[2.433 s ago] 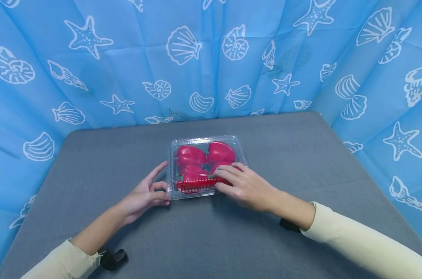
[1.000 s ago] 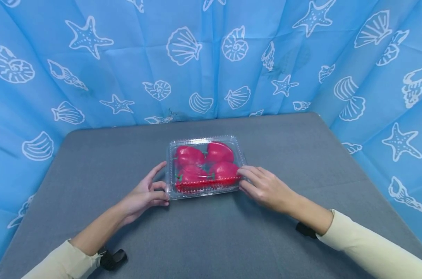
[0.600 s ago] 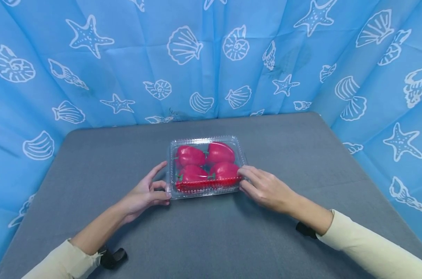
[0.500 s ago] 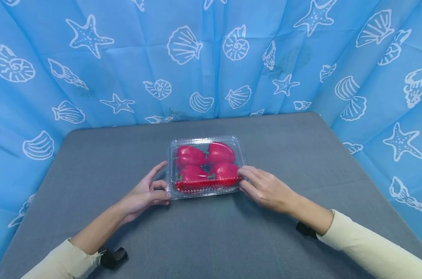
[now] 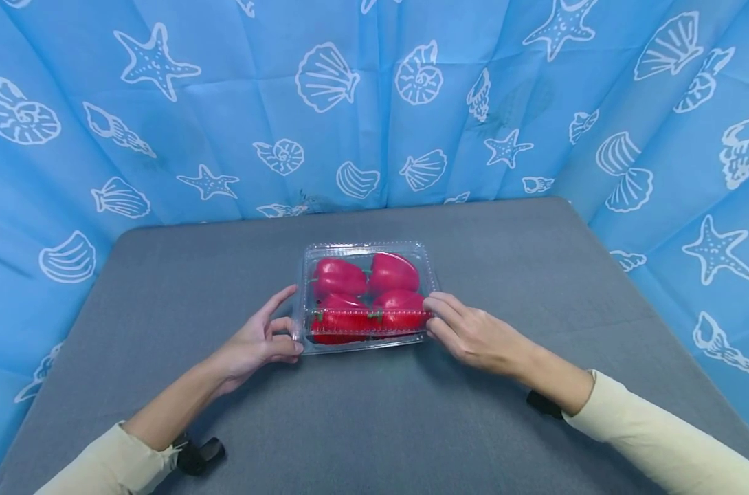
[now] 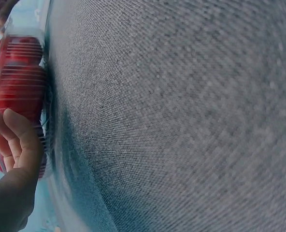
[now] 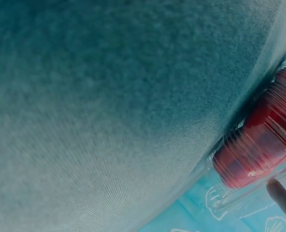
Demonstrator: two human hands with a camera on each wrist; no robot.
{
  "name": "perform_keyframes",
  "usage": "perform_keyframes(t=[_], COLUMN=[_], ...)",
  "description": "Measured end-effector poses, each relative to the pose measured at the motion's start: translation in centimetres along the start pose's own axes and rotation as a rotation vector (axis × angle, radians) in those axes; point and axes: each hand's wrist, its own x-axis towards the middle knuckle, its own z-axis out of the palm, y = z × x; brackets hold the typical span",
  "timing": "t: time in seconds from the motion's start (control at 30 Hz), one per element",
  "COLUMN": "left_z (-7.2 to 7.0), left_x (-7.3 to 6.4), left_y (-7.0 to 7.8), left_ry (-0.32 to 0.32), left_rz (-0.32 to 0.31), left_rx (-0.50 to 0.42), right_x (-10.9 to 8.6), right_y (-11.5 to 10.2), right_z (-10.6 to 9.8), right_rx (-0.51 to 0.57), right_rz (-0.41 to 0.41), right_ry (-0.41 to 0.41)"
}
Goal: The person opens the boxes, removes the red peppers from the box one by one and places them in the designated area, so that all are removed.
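Observation:
A clear plastic clamshell box [image 5: 365,344] holding several red bell peppers [image 5: 394,273] with green stems sits mid-table in the head view. The front edge of its lid [image 5: 350,313] stands a little above the base's front rim. My left hand [image 5: 257,350] grips the box's front left corner, index finger stretched along the left side. At the front right corner my right hand [image 5: 473,337] pinches the lid's edge between thumb and fingers. The left wrist view shows the left thumb [image 6: 24,133] against the box. In the right wrist view, one dark fingertip [image 7: 278,189] meets the lid's edge.
The box rests on a table [image 5: 374,426] covered in grey cloth. Behind and beside it hangs a blue curtain [image 5: 374,124] with white shells and starfish. Black straps [image 5: 198,457] circle the wrists.
My right hand moved from the middle of the box's front to its front right corner. Since half a second ago the lid's front edge has risen slightly. My left hand stayed put.

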Motion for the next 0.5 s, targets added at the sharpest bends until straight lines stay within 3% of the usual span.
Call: perform_keyframes(t=[0.5], left_z=[-0.11], left_x=[-0.16], left_y=[0.33], left_ry=[-0.032], left_rz=[0.010], left_rx=[0.020], right_x=[0.27], right_y=[0.25], right_z=[-0.69], right_rx=[0.033], right_rz=[-0.009], right_ry=[-0.029])
